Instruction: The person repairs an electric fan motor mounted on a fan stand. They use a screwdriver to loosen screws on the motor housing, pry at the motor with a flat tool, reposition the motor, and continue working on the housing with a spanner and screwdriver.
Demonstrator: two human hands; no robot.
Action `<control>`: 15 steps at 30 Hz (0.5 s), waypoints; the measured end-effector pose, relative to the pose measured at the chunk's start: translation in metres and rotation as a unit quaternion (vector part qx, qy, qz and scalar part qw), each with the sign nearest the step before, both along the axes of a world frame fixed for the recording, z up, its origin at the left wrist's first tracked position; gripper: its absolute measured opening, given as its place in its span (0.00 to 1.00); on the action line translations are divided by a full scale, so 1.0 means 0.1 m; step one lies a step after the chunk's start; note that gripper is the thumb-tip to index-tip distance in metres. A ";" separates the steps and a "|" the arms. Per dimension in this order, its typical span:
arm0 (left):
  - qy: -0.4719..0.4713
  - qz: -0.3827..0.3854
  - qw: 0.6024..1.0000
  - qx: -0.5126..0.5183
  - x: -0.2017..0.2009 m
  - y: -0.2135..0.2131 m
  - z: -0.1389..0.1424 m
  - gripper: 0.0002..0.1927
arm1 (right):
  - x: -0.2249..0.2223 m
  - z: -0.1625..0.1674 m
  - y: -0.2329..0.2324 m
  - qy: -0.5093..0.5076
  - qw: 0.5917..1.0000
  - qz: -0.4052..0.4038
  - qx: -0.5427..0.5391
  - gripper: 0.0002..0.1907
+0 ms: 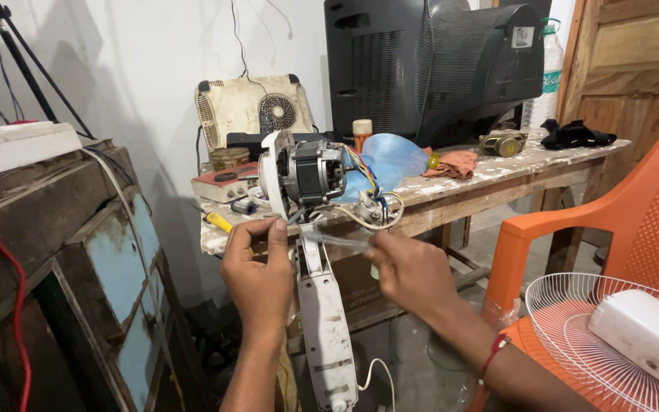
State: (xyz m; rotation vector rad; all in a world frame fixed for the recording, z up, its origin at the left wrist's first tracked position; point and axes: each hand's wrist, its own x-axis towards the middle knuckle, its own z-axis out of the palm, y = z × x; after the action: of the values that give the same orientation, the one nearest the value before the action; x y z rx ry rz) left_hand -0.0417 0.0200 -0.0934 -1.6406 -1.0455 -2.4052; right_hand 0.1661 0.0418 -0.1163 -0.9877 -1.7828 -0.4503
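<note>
- Between the two hands, a strip of clear tape (337, 240) stretches level across the white fan stand (326, 320); each hand pinches one end.
- Left hand (257, 271): thumb and forefinger are closed on the tape's left end, just beside the stand's neck, with the other fingers curled in.
- Right hand (409, 271): fingertips are closed on the tape's right end, blurred, so the exact grip is hard to read; one red thread band (495, 352) circles the wrist.
- Just above the tape sits one bare fan motor (310, 172), dark and ringed by a white housing, mounted on top of the stand; a bundle of coloured wires (371, 194) hangs off its right side.
- One white cord (379, 374) loops beside the foot of the stand.
- Behind the motor, a paint-stained wooden bench (497, 183) carries one blue fan blade (390, 156), one orange cloth (453, 164), one yellow-handled screwdriver (219, 222), one red-and-white box (223, 185), one cream ventilated panel (253, 107), one black cloth (576, 135) and one large black television (436, 65) seen from the back.
- At the right stands one orange plastic chair (634, 221), holding one white wire fan guard (589, 336) and one white plastic cover (646, 336) resting on the guard.
- At the left is one worn wooden cabinet (78, 267) with blue panels, and one red wire (13, 282) trails down it.
</note>
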 end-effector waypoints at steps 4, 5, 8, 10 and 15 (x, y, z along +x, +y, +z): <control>-0.013 -0.023 0.999 -0.019 -0.01 0.03 -0.02 0.08 | 0.03 0.04 0.01 -0.020 0.999 -0.017 0.033 0.06; -0.017 -0.034 0.999 -0.022 -0.01 0.03 -0.03 0.08 | 0.03 0.04 0.01 -0.011 0.999 -0.029 0.045 0.06; -0.024 -0.044 0.998 -0.023 -0.02 0.04 -0.05 0.07 | 0.02 0.00 -0.02 -0.020 1.000 0.021 0.011 0.02; -0.013 -0.037 0.999 -0.012 -0.03 0.04 -0.05 0.07 | 0.03 -0.02 -0.03 -0.044 0.998 0.032 0.007 0.04; -0.021 -0.036 0.999 -0.035 -0.01 0.02 -0.05 0.08 | 0.04 -0.02 0.01 0.002 0.999 -0.011 0.050 0.06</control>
State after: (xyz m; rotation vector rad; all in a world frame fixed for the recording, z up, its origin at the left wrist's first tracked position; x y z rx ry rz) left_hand -0.0427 0.0217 -0.0984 -1.6837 -1.1069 -2.4868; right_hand 0.1700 0.0429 -0.1183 -0.9390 -1.7313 -0.5453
